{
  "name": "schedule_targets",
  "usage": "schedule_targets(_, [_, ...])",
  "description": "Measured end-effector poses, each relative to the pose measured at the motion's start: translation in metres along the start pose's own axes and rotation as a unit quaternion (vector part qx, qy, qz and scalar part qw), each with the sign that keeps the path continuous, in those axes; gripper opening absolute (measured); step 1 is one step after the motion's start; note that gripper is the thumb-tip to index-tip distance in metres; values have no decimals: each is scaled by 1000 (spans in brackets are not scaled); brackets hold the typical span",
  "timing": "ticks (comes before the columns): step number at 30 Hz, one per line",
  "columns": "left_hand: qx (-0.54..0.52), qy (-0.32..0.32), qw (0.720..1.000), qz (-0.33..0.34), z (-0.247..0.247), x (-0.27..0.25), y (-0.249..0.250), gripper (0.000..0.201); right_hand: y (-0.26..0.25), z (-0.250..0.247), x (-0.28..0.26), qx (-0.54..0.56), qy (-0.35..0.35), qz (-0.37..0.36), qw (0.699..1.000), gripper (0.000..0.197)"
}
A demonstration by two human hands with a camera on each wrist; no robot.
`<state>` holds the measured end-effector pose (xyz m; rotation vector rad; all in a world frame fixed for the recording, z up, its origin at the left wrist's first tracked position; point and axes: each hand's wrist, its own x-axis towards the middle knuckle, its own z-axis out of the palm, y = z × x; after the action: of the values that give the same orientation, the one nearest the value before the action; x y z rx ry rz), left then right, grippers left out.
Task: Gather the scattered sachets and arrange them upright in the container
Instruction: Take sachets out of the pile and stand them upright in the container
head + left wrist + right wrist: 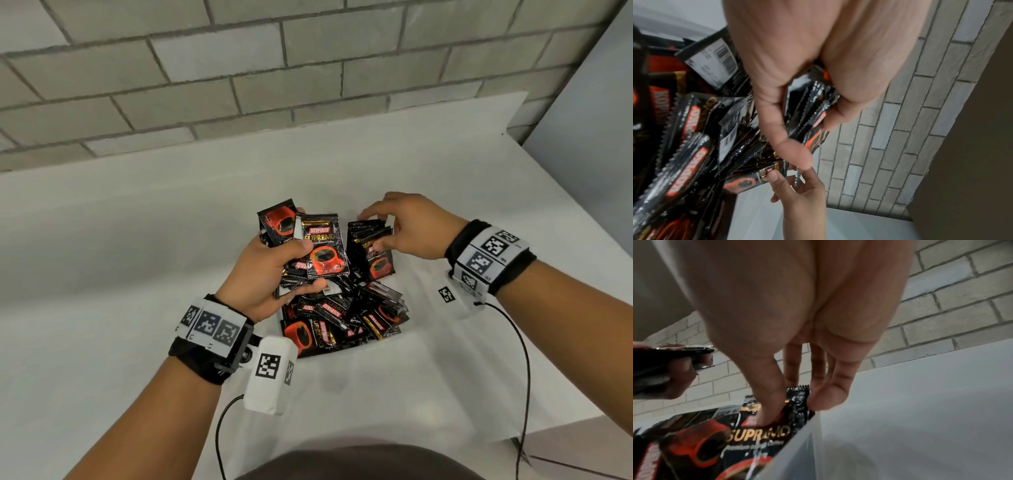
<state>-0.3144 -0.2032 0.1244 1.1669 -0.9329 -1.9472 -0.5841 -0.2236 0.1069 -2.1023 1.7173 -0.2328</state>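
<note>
head view: at centre frame the left hand [274, 274] grips a bundle of sachets [322, 250]; right hand [407, 226] fingers pinch upright sachets [371, 246] in the container [797, 443], above loose sachets [342, 315].

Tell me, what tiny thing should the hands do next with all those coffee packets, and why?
Probably the right hand should press its upright row of black and red coffee sachets snug against the clear plastic container's wall. That would leave a gap beside the row for the bundle of the same sachets gripped in the left hand. Many more sachets lie jumbled flat nearby.
</note>
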Motion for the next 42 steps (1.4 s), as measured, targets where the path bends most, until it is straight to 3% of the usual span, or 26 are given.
schedule_targets(2, [-2, -2, 1000, -1, -1, 0, 0, 31, 0, -4, 4, -9, 2, 34, 999, 42])
schedule_targets(5, [1, -1, 1000, -3, -2, 1, -2, 32, -2, -4, 7, -25, -17, 60, 998, 39])
schedule_targets(13, [6, -4, 1000, -8, -2, 1, -3, 28, -2, 10, -6, -20, -33, 62, 997, 79])
schedule_targets(16, [5, -9, 1000, -7, -1, 1, -3, 33, -5, 5, -13, -14, -30, 59, 998, 85])
schedule_targets(21, [11, -46, 999, -3, 5, -1, -3, 36, -33, -19, -30, 93, 101, -7, 991, 50])
schedule_targets(24, [26, -97, 995, 3, 10, -3, -4, 33, -58, -19, -41, 205, 62, -25, 976, 60])
schedule_targets(26, [29, -119, 992, 7, 12, -3, -5, 35, -61, -13, -43, 209, 43, -30, 976, 61])
schedule_targets(31, [15, -98, 995, 18, 1, -2, -2, 37, -35, -15, -43, 222, 107, 18, 969, 13])
schedule_targets(36, [16, -63, 998, 15, -12, -4, 2, 31, -14, -19, -52, 130, 74, 12, 989, 8])
schedule_targets(42, [12, -64, 998, 9, -7, -2, -3, 33, -6, 10, -38, 23, 73, 25, 997, 19])
